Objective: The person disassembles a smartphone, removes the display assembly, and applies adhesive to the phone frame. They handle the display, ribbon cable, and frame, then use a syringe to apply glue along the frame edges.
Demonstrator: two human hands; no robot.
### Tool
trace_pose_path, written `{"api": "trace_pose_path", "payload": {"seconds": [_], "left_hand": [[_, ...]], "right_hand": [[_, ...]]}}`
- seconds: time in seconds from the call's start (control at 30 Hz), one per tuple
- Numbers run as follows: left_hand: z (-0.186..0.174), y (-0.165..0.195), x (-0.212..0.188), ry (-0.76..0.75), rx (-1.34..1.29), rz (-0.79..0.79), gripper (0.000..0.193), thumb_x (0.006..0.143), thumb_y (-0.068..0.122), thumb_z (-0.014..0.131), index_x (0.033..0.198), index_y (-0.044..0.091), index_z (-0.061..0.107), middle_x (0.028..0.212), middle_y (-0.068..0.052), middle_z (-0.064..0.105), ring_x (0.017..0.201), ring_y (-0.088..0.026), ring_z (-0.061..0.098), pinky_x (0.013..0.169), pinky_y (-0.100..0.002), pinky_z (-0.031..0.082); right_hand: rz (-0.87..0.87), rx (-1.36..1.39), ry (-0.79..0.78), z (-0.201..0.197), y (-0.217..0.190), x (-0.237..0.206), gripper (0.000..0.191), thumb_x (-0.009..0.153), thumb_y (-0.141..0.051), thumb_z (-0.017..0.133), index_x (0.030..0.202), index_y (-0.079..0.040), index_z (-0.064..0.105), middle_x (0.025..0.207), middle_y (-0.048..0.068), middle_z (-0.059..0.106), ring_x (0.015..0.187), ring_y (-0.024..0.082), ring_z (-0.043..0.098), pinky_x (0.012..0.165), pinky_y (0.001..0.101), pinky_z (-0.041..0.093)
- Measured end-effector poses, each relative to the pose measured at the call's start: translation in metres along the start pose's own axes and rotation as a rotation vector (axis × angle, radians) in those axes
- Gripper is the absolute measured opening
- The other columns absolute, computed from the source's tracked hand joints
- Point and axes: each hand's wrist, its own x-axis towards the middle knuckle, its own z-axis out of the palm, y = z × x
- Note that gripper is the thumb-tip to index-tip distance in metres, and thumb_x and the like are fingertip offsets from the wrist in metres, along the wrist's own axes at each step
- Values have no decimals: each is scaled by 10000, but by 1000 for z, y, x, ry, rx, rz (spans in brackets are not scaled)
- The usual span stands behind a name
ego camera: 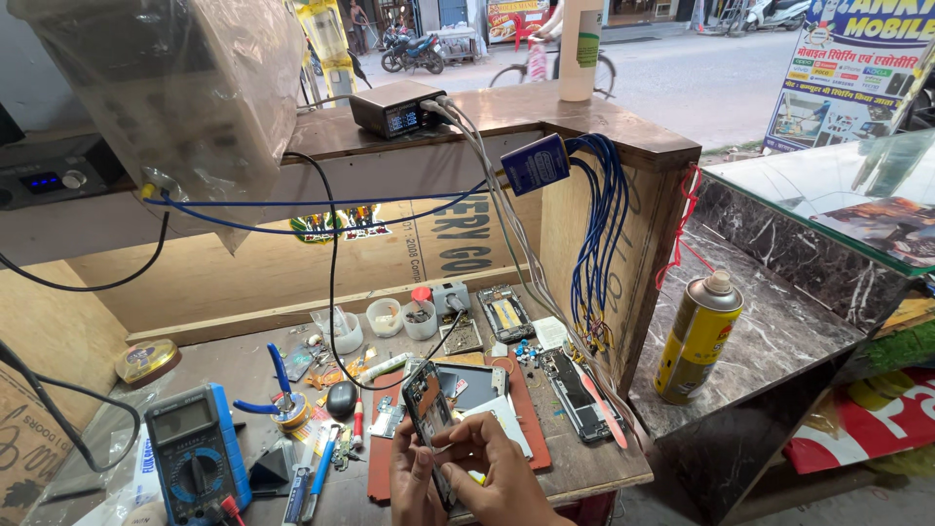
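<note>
At the bottom middle of the head view my left hand (413,479) grips an opened phone (427,409), a dark frame with its back off, tilted upright over a reddish-brown mat (534,440). My right hand (495,469) holds a thin metal tool, likely tweezers (444,449), with its tip against the lower part of the phone. Both hands are close together at the front edge of the wooden workbench (604,466).
A blue multimeter (195,453) lies at the left, with pliers, screwdrivers and a solder spool beside it. Small white cups (386,317), other opened phones (577,392) and loose parts crowd the bench. A yellow spray can (698,336) stands on the marble shelf at right. Blue wires (596,253) hang from the counter.
</note>
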Motion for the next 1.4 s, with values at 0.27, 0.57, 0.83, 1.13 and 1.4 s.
{"api": "trace_pose_path", "payload": {"seconds": [0.27,0.57,0.83,1.13,1.4], "left_hand": [[2,0,1,37,-5,-20,624,897,331,710,1360,15,435,1267,-224,613,1164,-318,629,1014,-484,511],[-11,-8,-4,54,-42,-59,593,917,346,685,1360,40,437,1276,-203,606,1197,-322,609,1023,-482,495],[-22,-14,-1,-40,-66,-116,550,927,325,687,1363,106,433,1374,-227,590,1267,-316,602,1024,-482,506],[-31,-20,1,-60,-97,-48,592,932,308,726,1403,107,429,1427,-204,577,1286,-321,584,1072,-449,496],[-29,-15,0,-89,-82,-28,598,939,331,731,1402,85,443,1413,-198,580,1293,-317,589,1073,-446,507]], "right_hand": [[41,-40,-43,-5,-3,-4,399,890,-47,727,1237,-41,531,1225,113,676,1132,189,689,1034,368,550],[0,-130,60,-12,-37,-3,400,877,-174,778,1221,-68,603,1139,85,695,1033,164,688,937,341,567],[-177,141,-221,-37,-164,9,310,903,-236,845,958,-78,584,1020,90,637,942,140,606,793,309,486],[-186,134,-689,-36,-276,-41,421,917,-259,840,743,-57,514,779,71,611,707,149,550,600,312,421],[-185,90,-862,-33,-273,-43,400,933,-243,818,752,-54,516,794,75,613,717,158,561,618,314,430]]}}
